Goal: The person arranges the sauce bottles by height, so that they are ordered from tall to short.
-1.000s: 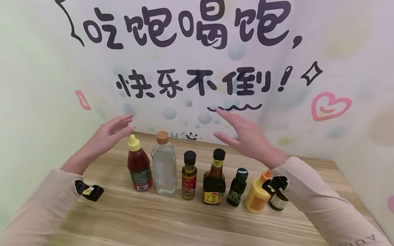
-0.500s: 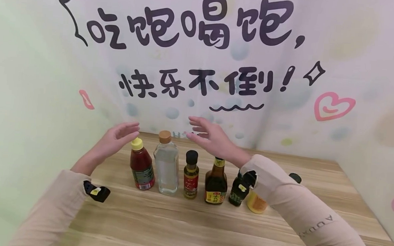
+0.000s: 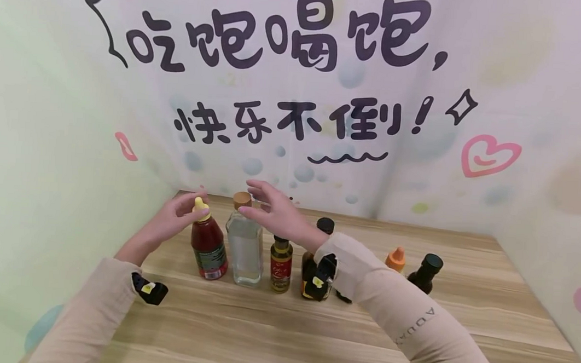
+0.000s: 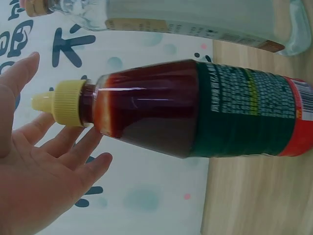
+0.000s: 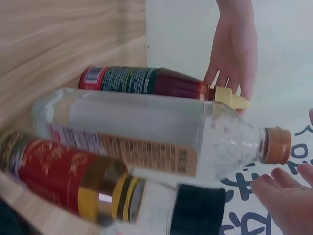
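In the head view, my left hand (image 3: 169,218) is spread at the yellow nozzle cap of a red sauce bottle (image 3: 208,251). Seen from the left wrist, its fingers stretch behind the cap, with the thumb on the other side. My right hand (image 3: 280,216) reaches over to a clear bottle (image 3: 244,253) with a brown cap, thumb and fingers extended near that cap. In the right wrist view, the right fingertips (image 5: 266,188) show a gap from the cap (image 5: 278,145). Both bottles stand upright on the wooden table (image 3: 204,330).
Right of the clear bottle, an oil bottle (image 3: 281,269) with a red label and a dark sauce bottle (image 3: 325,226) stand partly under my right arm. Farther right are an orange-capped bottle (image 3: 396,258) and a dark-capped bottle (image 3: 430,268). A printed cloth (image 3: 256,81) hangs behind.
My right hand has swept left across the row, from above the dark sauce bottle to the clear bottle's cap. The left hand has lowered slightly to the sauce bottle's cap. The bottles stay put.
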`<action>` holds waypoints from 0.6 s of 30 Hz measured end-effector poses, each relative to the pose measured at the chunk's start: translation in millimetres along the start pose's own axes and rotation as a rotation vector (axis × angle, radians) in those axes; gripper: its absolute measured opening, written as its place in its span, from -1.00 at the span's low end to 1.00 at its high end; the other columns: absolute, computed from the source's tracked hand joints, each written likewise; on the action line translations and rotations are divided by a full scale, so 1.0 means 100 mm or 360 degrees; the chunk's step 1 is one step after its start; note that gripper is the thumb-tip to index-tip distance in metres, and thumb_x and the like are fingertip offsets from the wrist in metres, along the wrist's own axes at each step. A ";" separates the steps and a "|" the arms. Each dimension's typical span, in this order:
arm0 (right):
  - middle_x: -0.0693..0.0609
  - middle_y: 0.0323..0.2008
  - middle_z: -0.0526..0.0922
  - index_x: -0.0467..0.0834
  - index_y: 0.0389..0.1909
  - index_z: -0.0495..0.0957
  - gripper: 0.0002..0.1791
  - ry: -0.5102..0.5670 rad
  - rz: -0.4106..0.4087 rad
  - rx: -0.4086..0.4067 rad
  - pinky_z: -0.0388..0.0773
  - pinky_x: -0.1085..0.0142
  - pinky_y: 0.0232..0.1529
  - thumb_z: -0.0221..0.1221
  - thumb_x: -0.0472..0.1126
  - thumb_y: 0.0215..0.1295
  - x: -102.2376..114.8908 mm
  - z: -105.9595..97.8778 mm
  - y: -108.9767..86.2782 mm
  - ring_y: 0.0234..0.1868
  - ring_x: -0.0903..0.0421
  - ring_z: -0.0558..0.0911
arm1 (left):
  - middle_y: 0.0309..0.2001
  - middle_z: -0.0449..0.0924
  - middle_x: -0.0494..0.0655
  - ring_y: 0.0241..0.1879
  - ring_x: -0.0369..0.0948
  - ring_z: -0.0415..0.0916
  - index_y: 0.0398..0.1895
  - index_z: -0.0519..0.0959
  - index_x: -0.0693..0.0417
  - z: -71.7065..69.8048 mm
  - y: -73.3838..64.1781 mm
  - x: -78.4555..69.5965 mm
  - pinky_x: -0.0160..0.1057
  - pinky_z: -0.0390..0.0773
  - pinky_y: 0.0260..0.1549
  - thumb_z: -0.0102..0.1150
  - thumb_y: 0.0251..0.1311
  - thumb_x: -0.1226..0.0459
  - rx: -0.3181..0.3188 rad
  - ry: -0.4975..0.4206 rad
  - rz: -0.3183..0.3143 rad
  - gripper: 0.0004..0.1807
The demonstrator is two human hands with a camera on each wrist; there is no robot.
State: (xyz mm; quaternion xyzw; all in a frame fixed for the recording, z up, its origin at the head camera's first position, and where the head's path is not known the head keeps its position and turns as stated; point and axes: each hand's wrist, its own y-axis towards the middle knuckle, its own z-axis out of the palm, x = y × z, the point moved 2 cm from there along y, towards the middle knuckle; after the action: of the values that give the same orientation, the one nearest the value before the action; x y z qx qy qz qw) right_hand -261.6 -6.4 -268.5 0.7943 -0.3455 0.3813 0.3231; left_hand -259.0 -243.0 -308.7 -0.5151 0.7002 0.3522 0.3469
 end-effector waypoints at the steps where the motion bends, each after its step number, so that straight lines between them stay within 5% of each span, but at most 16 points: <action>1: -0.07 0.19 0.30 -0.09 0.26 0.14 -0.37 -0.0003 0.0013 0.0000 0.24 0.25 0.14 0.13 -0.11 0.19 0.00 0.02 0.01 0.20 0.07 0.29 | 0.18 0.22 0.23 0.17 0.15 0.15 0.25 0.17 0.22 0.01 0.00 0.01 0.12 0.21 0.06 0.02 0.19 0.07 -0.0001 -0.0005 0.0000 -0.36; 13: -0.11 0.03 0.44 -0.21 0.21 0.21 -0.37 0.0011 -0.0077 -0.0166 0.24 0.30 0.13 0.20 -0.24 0.11 -0.06 0.22 0.09 0.12 0.02 0.39 | 0.03 0.40 0.20 0.08 0.08 0.32 0.15 0.28 0.20 0.07 -0.04 0.16 0.05 0.34 -0.02 0.08 0.15 0.10 0.0018 0.0012 0.0023 -0.44; 18: -0.06 -0.05 0.49 -0.18 0.13 0.34 -0.48 -0.0055 -0.0096 -0.0196 0.40 0.38 -0.04 0.20 -0.25 0.11 -0.09 0.22 0.12 -0.05 0.07 0.51 | -0.07 0.46 0.20 -0.04 0.02 0.39 0.05 0.32 0.24 0.13 -0.01 0.25 -0.06 0.42 -0.11 0.09 0.16 0.18 -0.0010 -0.0066 0.0068 -0.55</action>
State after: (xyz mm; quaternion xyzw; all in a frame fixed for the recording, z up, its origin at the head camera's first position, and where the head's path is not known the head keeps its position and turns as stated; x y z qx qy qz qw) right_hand -266.9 -27.8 -283.9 0.7895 -0.3498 0.3356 0.3766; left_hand -262.1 -243.5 -336.7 -0.4937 0.7026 0.3723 0.3521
